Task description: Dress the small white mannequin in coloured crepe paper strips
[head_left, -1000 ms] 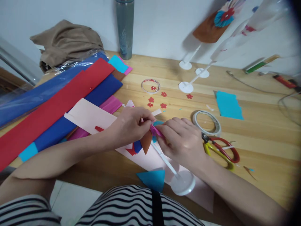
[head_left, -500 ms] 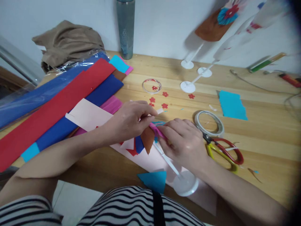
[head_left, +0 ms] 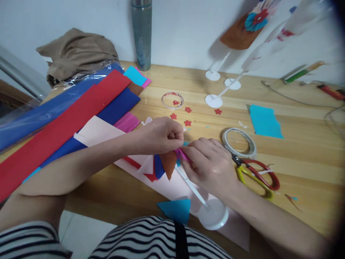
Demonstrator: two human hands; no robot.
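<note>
My right hand [head_left: 208,162] is closed, its thumb and fingers pinching a strip of magenta paper [head_left: 183,154]. Just left of it, my left hand [head_left: 168,135] is curled, fingertips pressed together above the strip's near end; what they hold is hidden. Under the hands, brown paper [head_left: 168,163], blue paper [head_left: 159,167] and pale pink paper [head_left: 145,165] fan out, with red paper beneath. A white plastic stand [head_left: 212,214] lies tilted, its stem running up to the papers and its round base toward my body. A teal paper piece [head_left: 175,208] lies near my shirt.
Red-and-yellow-handled scissors [head_left: 258,176] and a tape roll [head_left: 239,142] lie right of my right hand. Beyond are small red paper flowers [head_left: 188,109], a clear ring [head_left: 172,100] and several white stands [head_left: 214,101]. Long red paper [head_left: 67,115] covers the left. A bottle [head_left: 142,39] stands behind.
My left hand has shifted slightly down and right, its fingers curling in more tightly. My right hand has stayed nearly in place, still pinching the magenta paper. The view has moved a little.
</note>
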